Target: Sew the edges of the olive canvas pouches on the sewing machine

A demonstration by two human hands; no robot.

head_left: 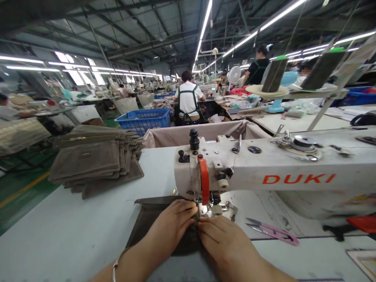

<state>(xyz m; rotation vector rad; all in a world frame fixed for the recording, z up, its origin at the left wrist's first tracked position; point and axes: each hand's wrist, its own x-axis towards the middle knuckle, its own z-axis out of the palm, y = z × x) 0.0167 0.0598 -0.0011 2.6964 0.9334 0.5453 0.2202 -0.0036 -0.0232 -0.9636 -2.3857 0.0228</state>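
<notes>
A dark brown fabric piece [147, 219] lies on the table under the needle of a white DUKI sewing machine [264, 172]. My left hand [172, 225] rests on the fabric with fingers curled and pressed down, fingertips just before the presser foot [210, 207]. My right hand [225, 239] lies beside it, fingers together, pinching the fabric edge next to the needle. Both hands touch each other at the fingertips.
A stack of brown fabric pieces [94, 160] sits at the left of the table. Pink thread snips [273, 231] lie right of my hands. A cloth bin [205, 133] and a blue basket [143, 119] stand behind. A seated worker [188, 98] faces away farther back.
</notes>
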